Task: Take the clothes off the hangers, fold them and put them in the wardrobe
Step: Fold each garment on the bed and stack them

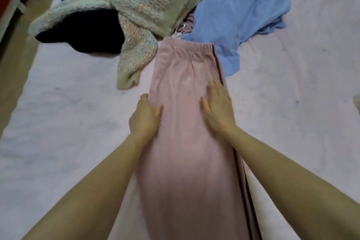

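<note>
Pink fleece trousers [185,76] with an elastic waistband and a dark side stripe lie lengthwise on the bed, folded leg over leg, waistband away from me. My left hand [145,117] rests on their left edge, thumb on top and fingers wrapped over the side. My right hand [219,106] lies flat on the right half with straight fingers. Beyond the waistband lie a cream speckled knit sweater [148,4], a light blue garment [239,11] and a black garment [85,31] under the sweater's sleeve.
The bed has a pale pink sheet [292,113]. A wooden bed frame [23,54] runs along the left edge. A white hanger part [180,30] peeks out between sweater and blue garment. A small pale object [357,103] sits at the right border.
</note>
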`<state>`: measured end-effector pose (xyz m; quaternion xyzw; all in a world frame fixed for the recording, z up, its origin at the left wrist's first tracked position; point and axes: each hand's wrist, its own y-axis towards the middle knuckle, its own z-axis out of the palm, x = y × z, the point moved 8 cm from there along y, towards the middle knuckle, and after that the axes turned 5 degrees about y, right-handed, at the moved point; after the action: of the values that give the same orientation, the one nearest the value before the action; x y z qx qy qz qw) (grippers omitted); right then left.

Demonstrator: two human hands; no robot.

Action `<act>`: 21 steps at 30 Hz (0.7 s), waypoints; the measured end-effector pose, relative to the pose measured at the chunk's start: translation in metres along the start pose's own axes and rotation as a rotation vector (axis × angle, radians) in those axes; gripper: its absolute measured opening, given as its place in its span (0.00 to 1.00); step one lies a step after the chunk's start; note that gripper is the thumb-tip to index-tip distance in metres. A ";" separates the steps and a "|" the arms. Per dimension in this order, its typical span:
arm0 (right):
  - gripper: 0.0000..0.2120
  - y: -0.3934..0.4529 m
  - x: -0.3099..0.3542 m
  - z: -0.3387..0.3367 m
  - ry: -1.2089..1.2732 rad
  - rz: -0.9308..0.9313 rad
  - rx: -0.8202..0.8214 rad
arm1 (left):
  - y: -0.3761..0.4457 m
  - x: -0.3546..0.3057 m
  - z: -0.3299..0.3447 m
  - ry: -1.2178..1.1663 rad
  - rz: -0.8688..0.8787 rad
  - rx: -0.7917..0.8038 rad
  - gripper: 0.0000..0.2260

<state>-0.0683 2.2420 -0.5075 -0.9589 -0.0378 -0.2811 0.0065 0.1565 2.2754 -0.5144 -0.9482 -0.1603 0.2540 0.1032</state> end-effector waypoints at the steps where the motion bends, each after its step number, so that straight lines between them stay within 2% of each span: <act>1: 0.29 -0.040 -0.008 -0.003 0.056 0.099 0.018 | -0.022 0.011 0.000 -0.060 -0.040 0.036 0.22; 5: 0.34 -0.183 -0.035 -0.023 0.228 0.491 0.031 | -0.108 0.054 0.005 -0.278 -0.187 0.123 0.22; 9: 0.25 -0.294 -0.048 -0.026 0.262 0.694 0.086 | -0.185 0.087 0.018 -0.326 -0.283 0.162 0.27; 13: 0.16 -0.375 -0.056 -0.025 0.267 0.805 0.080 | -0.269 0.100 0.049 -0.342 -0.321 0.274 0.22; 17: 0.14 -0.443 -0.060 -0.024 0.293 0.838 0.033 | -0.357 0.100 0.081 -0.332 -0.275 0.375 0.18; 21: 0.11 -0.479 -0.061 -0.023 0.374 0.816 0.047 | -0.429 0.107 0.103 -0.342 -0.266 0.377 0.19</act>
<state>-0.1684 2.7148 -0.5256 -0.8275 0.3390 -0.4232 0.1455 0.0832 2.7235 -0.5313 -0.8263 -0.2482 0.4199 0.2815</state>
